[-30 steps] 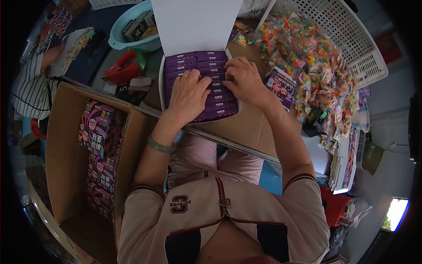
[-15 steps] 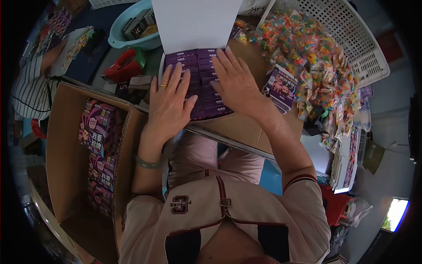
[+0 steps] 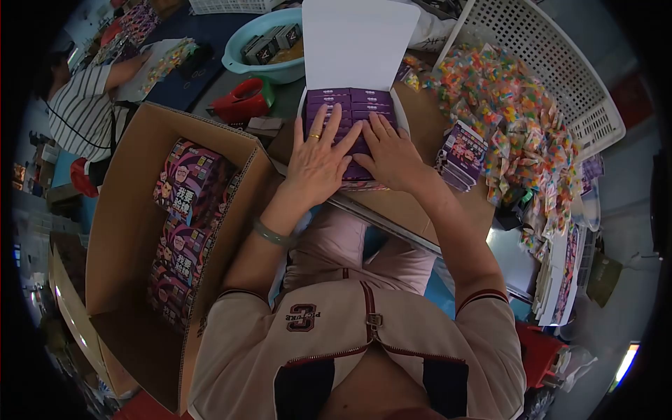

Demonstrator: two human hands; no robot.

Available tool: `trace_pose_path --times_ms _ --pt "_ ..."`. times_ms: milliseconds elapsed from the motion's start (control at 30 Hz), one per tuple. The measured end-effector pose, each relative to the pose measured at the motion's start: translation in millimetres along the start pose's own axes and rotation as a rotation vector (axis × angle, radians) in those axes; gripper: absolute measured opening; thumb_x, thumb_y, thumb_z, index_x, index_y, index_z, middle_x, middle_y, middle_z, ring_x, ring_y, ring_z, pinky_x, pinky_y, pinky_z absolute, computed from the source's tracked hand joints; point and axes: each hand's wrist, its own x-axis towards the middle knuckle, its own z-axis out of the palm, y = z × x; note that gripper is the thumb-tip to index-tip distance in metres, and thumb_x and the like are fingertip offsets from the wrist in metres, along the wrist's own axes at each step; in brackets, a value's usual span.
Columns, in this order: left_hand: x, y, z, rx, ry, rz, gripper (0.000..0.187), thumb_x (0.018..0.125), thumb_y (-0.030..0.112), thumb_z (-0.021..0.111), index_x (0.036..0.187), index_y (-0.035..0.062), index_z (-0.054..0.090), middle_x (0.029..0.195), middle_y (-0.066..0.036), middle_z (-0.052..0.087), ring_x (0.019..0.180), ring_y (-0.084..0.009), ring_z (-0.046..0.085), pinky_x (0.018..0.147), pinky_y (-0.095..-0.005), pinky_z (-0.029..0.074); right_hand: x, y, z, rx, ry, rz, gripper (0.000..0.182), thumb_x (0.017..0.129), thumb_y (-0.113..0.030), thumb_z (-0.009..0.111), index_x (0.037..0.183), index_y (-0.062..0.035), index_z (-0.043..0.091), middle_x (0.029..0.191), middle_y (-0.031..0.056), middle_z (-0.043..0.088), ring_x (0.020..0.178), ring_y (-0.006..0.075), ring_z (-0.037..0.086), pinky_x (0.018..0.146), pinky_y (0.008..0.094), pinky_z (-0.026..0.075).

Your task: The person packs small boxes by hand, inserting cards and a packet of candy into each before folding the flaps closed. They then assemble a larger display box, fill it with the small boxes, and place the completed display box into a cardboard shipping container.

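Note:
An open display box, its white lid (image 3: 360,45) raised at the back, stands in front of me. Rows of small purple packs (image 3: 371,100) fill it in two columns. My left hand (image 3: 315,164) lies flat over the left column, fingers spread, a gold ring on one finger. On the right column rests my right hand (image 3: 393,157), palm down with its fingers stretched out. The two hands nearly meet in the middle and cover the nearer packs. Neither hand grips anything.
A cardboard carton (image 3: 126,210) at my left holds several printed purple boxes (image 3: 183,182). Beyond it are a red tape dispenser (image 3: 241,101) and a blue basin (image 3: 241,59). To the right lie stacked purple cards (image 3: 462,154), heaped colourful sachets (image 3: 518,119) and a white basket (image 3: 595,119). Another person (image 3: 80,115) works far left.
The view has shifted, so the scene sits further right. My right hand has come down and inward over the packs, closer to my left hand, which stays spread on them.

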Motion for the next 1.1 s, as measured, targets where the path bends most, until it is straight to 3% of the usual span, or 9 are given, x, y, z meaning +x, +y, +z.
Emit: trace_pose_path --times_ms 100,200,300,367,400,467,567,900,1100 --pt "-6 17 -11 -0.026 0.018 0.054 0.065 0.088 0.022 0.061 0.147 0.025 0.037 0.155 -0.016 0.022 0.142 -0.036 0.023 0.111 -0.0637 0.017 -4 -2 0 -0.007 0.059 0.01 0.071 0.096 -0.048 0.042 0.144 0.0035 0.033 0.152 0.0241 0.028 0.141 0.0359 0.028 0.111 0.0513 0.028" --pt "-11 33 -30 -0.036 -0.021 0.063 0.064 0.089 0.02 0.059 0.148 0.029 0.036 0.156 -0.015 0.02 0.145 -0.0348 0.017 0.11 -0.0656 0.016 -13 -4 -1 0.03 0.159 -0.017 0.058 0.094 -0.036 0.052 0.137 0.0014 0.045 0.144 0.0246 0.039 0.137 0.0362 0.036 0.109 0.0514 0.031" --pt "-14 41 -39 0.043 -0.011 0.064 0.063 0.088 0.015 0.059 0.146 0.03 0.039 0.156 -0.015 0.021 0.145 -0.0347 0.019 0.11 -0.0656 0.017 -31 -1 -4 0.178 0.451 -0.21 0.043 0.087 -0.016 0.061 0.127 0.0001 0.055 0.125 0.0221 0.057 0.122 0.0302 0.053 0.101 0.0443 0.041" --pt "-16 46 -40 0.127 0.0 0.079 0.065 0.086 0.008 0.058 0.144 0.0314 0.043 0.156 -0.014 0.022 0.144 -0.0342 0.021 0.109 -0.0653 0.018 -56 -11 -28 1.067 0.295 -0.023 0.036 0.084 -0.002 0.057 0.119 0.0036 0.059 0.112 0.0158 0.066 0.11 0.0258 0.062 0.097 0.0388 0.046" --pt "-17 49 -41 0.122 -0.007 0.083 0.065 0.086 0.008 0.058 0.144 0.0314 0.043 0.156 -0.014 0.022 0.144 -0.0342 0.021 0.109 -0.0653 0.018 -65 -12 -33 1.07 0.294 -0.014 0.036 0.084 -0.002 0.057 0.119 0.0036 0.059 0.112 0.0158 0.066 0.11 0.0258 0.062 0.097 0.0388 0.046" --pt "-19 56 -42 0.118 0.03 0.153 0.067 0.085 0.009 0.055 0.145 0.0352 0.04 0.156 -0.01 0.023 0.144 -0.0311 0.023 0.112 -0.0619 0.016 -81 -12 -38 1.633 0.21 0.015 0.036 0.079 0.002 0.057 0.115 0.0039 0.061 0.105 0.0122 0.067 0.101 0.0189 0.064 0.09 0.0317 0.05" --pt "-22 64 -46 0.08 0.044 0.251 0.067 0.087 0.012 0.053 0.146 0.0373 0.037 0.156 -0.009 0.025 0.143 -0.03 0.026 0.113 -0.0605 0.015 -100 -5 -40 1.801 0.254 -0.015 0.03 0.083 0.005 0.06 0.112 0.0025 0.063 0.099 0.0072 0.068 0.095 0.0131 0.064 0.084 0.0272 0.05" --pt "-24 79 -55 0.13 -0.018 0.356 0.066 0.087 0.015 0.055 0.146 0.0376 0.036 0.156 -0.008 0.027 0.143 -0.0296 0.027 0.113 -0.06 0.015 -131 3 -53 1.8 0.231 -0.034 0.027 0.084 0.005 0.064 0.111 0.0033 0.065 0.099 0.0057 0.068 0.095 0.0116 0.063 0.083 0.026 0.05" --pt "-34 68 -53 -0.095 -0.011 0.341 0.064 0.085 0.018 0.06 0.144 0.0353 0.041 0.156 -0.01 0.026 0.143 -0.0307 0.027 0.113 -0.0607 0.016 -124 3 -40 1.594 0.246 -0.228 0.032 0.085 0.002 0.066 0.117 0.0005 0.064 0.106 0.0073 0.067 0.096 0.0131 0.063 0.085 0.0279 0.051"
